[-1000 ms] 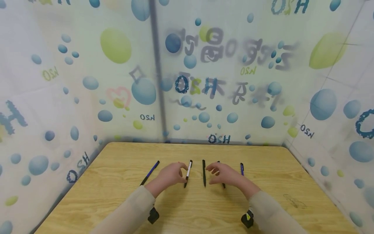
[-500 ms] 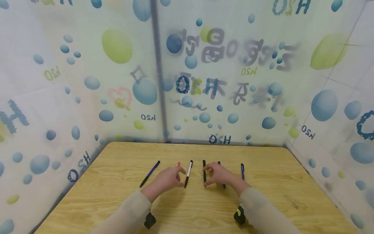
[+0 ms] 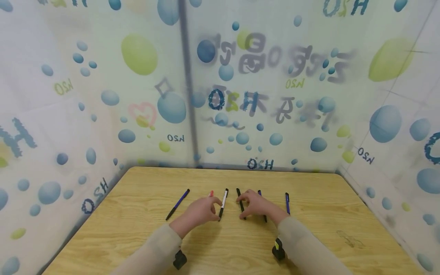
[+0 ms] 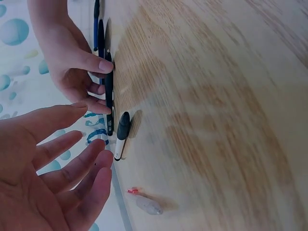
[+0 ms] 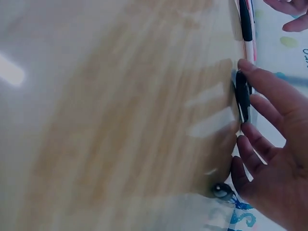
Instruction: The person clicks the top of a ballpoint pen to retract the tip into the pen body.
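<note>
My right hand (image 3: 257, 203) is at a black pen (image 3: 241, 208), its thumb near the tip and curled fingers across the barrel. In the left wrist view the right thumb lies over this black pen (image 4: 109, 91); the right wrist view shows the pen (image 5: 243, 91) between thumb and fingers. My left hand (image 3: 199, 212) hovers just left of a white pen (image 3: 224, 198) with a black grip, its fingers loosely bent around nothing. In the left wrist view the white pen (image 4: 122, 137) lies on the table, apart from the left fingers.
Under my left hand a pen with a red end (image 3: 211, 193) is partly hidden. A blue-and-black pen (image 3: 178, 204) lies farther left. A dark pen (image 3: 264, 217) and a blue pen (image 3: 287, 202) are on the right, partly covered. Patterned curtains (image 3: 275, 152) border the wooden table (image 3: 220, 252).
My right hand has moved left onto the black pen, which has turned from nearly straight to slanted, its near end to the right. The left hand has shifted only slightly beside the white pen.
</note>
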### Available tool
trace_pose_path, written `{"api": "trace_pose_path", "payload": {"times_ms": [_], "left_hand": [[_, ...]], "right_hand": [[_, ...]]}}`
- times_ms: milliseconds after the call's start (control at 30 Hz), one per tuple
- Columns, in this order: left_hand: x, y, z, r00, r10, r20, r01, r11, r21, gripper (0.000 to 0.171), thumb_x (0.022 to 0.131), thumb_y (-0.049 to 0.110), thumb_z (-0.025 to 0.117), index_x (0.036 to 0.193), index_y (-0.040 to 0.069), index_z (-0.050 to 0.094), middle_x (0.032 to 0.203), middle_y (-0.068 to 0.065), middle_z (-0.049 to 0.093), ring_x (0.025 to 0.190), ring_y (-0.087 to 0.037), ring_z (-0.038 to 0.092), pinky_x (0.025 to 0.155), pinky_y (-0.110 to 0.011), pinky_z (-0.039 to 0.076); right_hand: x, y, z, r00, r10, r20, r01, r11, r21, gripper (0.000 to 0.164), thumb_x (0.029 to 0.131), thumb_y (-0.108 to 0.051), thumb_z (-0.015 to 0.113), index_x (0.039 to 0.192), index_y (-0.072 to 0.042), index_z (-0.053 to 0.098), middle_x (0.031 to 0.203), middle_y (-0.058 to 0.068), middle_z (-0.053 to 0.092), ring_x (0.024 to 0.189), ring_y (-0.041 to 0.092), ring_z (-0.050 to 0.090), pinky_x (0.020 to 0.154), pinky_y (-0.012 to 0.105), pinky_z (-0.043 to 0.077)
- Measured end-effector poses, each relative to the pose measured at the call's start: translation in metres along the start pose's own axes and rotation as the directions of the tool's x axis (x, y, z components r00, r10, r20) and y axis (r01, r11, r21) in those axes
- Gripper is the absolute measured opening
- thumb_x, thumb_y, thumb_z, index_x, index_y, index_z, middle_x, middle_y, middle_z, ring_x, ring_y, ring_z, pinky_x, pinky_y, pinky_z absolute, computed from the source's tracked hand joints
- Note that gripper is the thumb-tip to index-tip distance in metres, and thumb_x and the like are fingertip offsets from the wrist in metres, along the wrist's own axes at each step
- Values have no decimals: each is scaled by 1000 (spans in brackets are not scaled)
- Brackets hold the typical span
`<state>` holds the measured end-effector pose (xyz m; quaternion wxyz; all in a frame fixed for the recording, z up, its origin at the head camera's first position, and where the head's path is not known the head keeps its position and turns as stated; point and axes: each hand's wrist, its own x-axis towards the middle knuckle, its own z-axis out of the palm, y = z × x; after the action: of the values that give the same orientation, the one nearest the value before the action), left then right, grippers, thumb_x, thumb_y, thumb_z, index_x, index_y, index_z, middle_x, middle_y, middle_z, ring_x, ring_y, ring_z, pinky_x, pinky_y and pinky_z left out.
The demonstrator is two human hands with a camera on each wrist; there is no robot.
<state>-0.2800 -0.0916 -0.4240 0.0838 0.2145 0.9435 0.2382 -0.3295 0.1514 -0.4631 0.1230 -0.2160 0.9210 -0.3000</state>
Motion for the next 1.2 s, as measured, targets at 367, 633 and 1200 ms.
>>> {"api": "trace_pose_path", "payload": {"times_ms": [367,633,1200], "left_hand": [[4,4,1,1000,-2,4,2,1000,-9,42,80,18,82,118,11,66,75,5,60,64,-11,56,59,-32,48],[5,7,0,1000,5,10,-5,1000,-9,40,80,18,82,117,11,66,75,5,61,64,-12,56,59,-33,48],[7,12,1,998,58,-7,-58,997,-52,41,82,16,80,119,8,65,75,4,63,65,-11,58,60,-33,50]], "right_hand": [[5,-6,-18,992,59,111,-54,997,-47,45,74,-12,87,114,-15,66,106,4,58,97,22,55,83,41,48],[0,-15,-26,981,102,168,-95,994,-50,41,76,-1,82,111,-14,65,87,5,56,73,18,51,62,33,43],[-15,-19,-29,972,89,219,-86,996,-22,48,78,17,67,112,-16,62,98,7,58,64,19,57,55,34,49]]}}
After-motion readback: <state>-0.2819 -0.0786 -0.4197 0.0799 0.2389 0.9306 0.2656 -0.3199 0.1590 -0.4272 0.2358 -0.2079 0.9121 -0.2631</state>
